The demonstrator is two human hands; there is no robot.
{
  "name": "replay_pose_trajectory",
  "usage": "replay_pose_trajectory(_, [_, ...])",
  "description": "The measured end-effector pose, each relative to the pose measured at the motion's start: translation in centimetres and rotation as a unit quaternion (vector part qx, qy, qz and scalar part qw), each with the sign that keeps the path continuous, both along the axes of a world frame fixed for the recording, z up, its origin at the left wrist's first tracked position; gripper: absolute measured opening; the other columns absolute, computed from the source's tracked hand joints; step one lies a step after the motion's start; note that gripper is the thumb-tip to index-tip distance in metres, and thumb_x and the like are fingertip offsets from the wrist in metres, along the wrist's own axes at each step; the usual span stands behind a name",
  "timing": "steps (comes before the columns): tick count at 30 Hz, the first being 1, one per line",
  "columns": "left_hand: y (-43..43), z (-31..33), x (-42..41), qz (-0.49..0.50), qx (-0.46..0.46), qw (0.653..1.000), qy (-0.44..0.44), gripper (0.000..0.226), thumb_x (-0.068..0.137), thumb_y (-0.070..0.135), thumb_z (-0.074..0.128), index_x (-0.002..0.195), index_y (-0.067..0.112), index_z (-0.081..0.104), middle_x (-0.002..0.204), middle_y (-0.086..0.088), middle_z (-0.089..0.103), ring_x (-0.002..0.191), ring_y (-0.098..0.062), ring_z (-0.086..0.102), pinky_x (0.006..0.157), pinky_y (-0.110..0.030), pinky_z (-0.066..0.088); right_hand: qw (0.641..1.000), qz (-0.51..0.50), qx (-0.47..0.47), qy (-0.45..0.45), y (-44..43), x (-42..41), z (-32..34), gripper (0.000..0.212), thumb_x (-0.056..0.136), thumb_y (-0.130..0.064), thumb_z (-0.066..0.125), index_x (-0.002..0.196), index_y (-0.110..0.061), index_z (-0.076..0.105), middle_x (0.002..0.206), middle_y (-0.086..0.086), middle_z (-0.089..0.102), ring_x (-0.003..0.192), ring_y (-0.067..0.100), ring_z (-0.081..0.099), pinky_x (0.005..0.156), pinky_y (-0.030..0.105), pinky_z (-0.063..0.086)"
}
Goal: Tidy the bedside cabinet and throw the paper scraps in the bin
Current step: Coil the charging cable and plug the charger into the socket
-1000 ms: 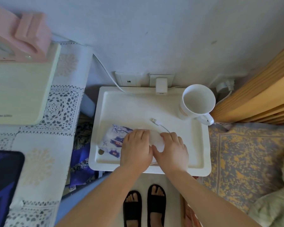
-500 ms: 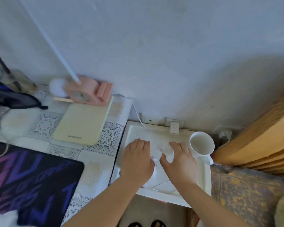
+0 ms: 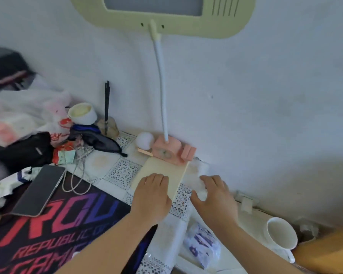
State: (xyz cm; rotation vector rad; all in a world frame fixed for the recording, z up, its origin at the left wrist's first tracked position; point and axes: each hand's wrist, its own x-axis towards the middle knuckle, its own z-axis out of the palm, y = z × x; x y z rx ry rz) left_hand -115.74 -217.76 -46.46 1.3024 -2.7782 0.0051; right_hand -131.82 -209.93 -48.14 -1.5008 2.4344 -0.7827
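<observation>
The white bedside cabinet top [image 3: 251,216] lies at the lower right, with a white mug [image 3: 281,236] and a blue-and-white printed packet [image 3: 202,242] on it. My left hand [image 3: 151,196] hovers palm down over the cream lamp base [image 3: 166,173], with nothing in it. My right hand [image 3: 214,200] is raised over the gap between desk and cabinet. A blurred white paper scrap [image 3: 202,189] sits between its thumb and fingers. No bin is in view.
A pink clock stand [image 3: 166,151] and a white gooseneck lamp [image 3: 162,86] stand against the wall. A dark mouse pad [image 3: 48,234], a phone [image 3: 38,190], a cable and cluttered bags fill the desk at left. A wooden bed frame [image 3: 325,254] borders the cabinet.
The view has swung up and left, from the cabinet to the desk. Both hands have lifted off the cabinet top and moved left, toward the lamp base.
</observation>
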Motion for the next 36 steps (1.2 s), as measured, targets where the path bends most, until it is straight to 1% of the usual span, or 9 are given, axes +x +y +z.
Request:
replay_pose_trajectory(3, [-2.3, -0.6, 3.9, 0.013, 0.005, 1.000, -0.028, 0.044, 0.060, 0.026, 0.073, 0.100, 0.008, 0.067, 0.095, -0.005, 0.070, 0.089, -0.024, 0.067, 0.079, -0.035, 0.055, 1.000, 0.023, 0.000, 0.001, -2.3, 2.9, -0.3, 0.045, 0.079, -0.045, 0.056, 0.120, -0.028, 0.053, 0.115, -0.011, 0.053, 0.105, 0.014, 0.051, 0.074, 0.029, 0.046])
replay_pose_trajectory(5, [-3.8, -1.4, 6.2, 0.023, 0.011, 0.999, -0.039, 0.044, 0.061, 0.026, 0.072, 0.101, 0.007, 0.067, 0.096, -0.007, 0.070, 0.089, -0.026, 0.067, 0.077, -0.035, 0.056, 0.999, 0.034, -0.003, 0.002, -3.9, 4.7, -0.6, 0.044, 0.079, -0.043, 0.057, 0.120, -0.026, 0.055, 0.114, -0.009, 0.054, 0.105, 0.015, 0.051, 0.076, 0.030, 0.045])
replay_pose_trajectory(9, [-6.7, -2.8, 10.2, 0.020, 0.027, 0.998, -0.049, 0.049, 0.069, 0.030, 0.067, 0.112, 0.007, 0.062, 0.109, -0.007, 0.067, 0.100, -0.027, 0.064, 0.086, -0.038, 0.053, 0.999, 0.044, 0.000, -0.001, -7.6, 8.1, -1.1, 0.044, 0.079, -0.043, 0.056, 0.119, -0.026, 0.054, 0.114, -0.011, 0.053, 0.105, 0.015, 0.050, 0.071, 0.027, 0.041])
replay_pose_trajectory(14, [-10.1, -4.5, 13.5, 0.005, 0.014, 0.999, -0.044, 0.050, 0.076, 0.037, 0.067, 0.114, 0.005, 0.063, 0.115, -0.009, 0.067, 0.106, -0.027, 0.063, 0.088, -0.040, 0.053, 0.997, 0.068, 0.028, 0.017, -11.6, 10.6, -2.7, 0.048, 0.081, -0.044, 0.053, 0.125, -0.025, 0.052, 0.117, -0.008, 0.052, 0.107, 0.015, 0.048, 0.074, 0.029, 0.043])
replay_pose_trajectory(19, [-12.6, -6.5, 14.9, -0.014, 0.014, 1.000, -0.013, 0.053, 0.088, 0.043, 0.045, 0.124, 0.006, 0.057, 0.129, -0.010, 0.059, 0.118, -0.027, 0.056, 0.097, -0.040, 0.048, 0.995, 0.087, 0.048, 0.019, -14.7, 11.9, -4.7, 0.048, 0.082, -0.042, 0.054, 0.126, -0.023, 0.052, 0.120, -0.003, 0.053, 0.110, 0.019, 0.048, 0.081, 0.032, 0.043])
replay_pose_trajectory(24, [-13.5, -7.4, 15.5, -0.027, 0.012, 0.999, 0.020, 0.054, 0.089, 0.046, 0.035, 0.121, 0.010, 0.059, 0.126, -0.006, 0.061, 0.115, -0.024, 0.058, 0.092, -0.037, 0.050, 0.996, 0.085, 0.040, 0.009, -17.0, 12.2, -5.6, 0.048, 0.082, -0.037, 0.057, 0.127, -0.021, 0.052, 0.123, 0.000, 0.053, 0.112, 0.023, 0.048, 0.084, 0.033, 0.043])
replay_pose_trajectory(28, [-13.4, -8.4, 16.1, -0.033, 0.020, 0.999, 0.029, 0.056, 0.090, 0.046, 0.034, 0.130, 0.011, 0.051, 0.137, -0.005, 0.053, 0.125, -0.023, 0.050, 0.097, -0.038, 0.048, 0.997, 0.071, 0.020, 0.011, -18.0, 12.3, -5.7, 0.050, 0.081, -0.033, 0.057, 0.129, -0.023, 0.051, 0.121, 0.001, 0.056, 0.111, 0.024, 0.049, 0.086, 0.035, 0.044])
replay_pose_trajectory(32, [-13.6, -8.8, 16.2, -0.038, 0.019, 0.999, 0.018, 0.057, 0.092, 0.047, 0.032, 0.133, 0.010, 0.048, 0.138, -0.006, 0.051, 0.127, -0.023, 0.048, 0.098, -0.038, 0.048, 0.998, 0.062, 0.011, 0.021, -18.3, 12.6, -6.1, 0.051, 0.080, -0.029, 0.058, 0.130, -0.023, 0.051, 0.120, 0.003, 0.058, 0.109, 0.026, 0.049, 0.087, 0.036, 0.043])
replay_pose_trajectory(36, [-13.4, -8.9, 16.3, -0.033, 0.019, 0.999, 0.010, 0.057, 0.093, 0.047, 0.033, 0.134, 0.010, 0.046, 0.139, -0.006, 0.051, 0.127, -0.023, 0.047, 0.098, -0.039, 0.047, 0.998, 0.053, 0.005, 0.029, -18.2, 12.9, -6.7, 0.054, 0.080, -0.027, 0.057, 0.133, -0.026, 0.048, 0.126, -0.001, 0.058, 0.114, 0.025, 0.048, 0.092, 0.037, 0.040])
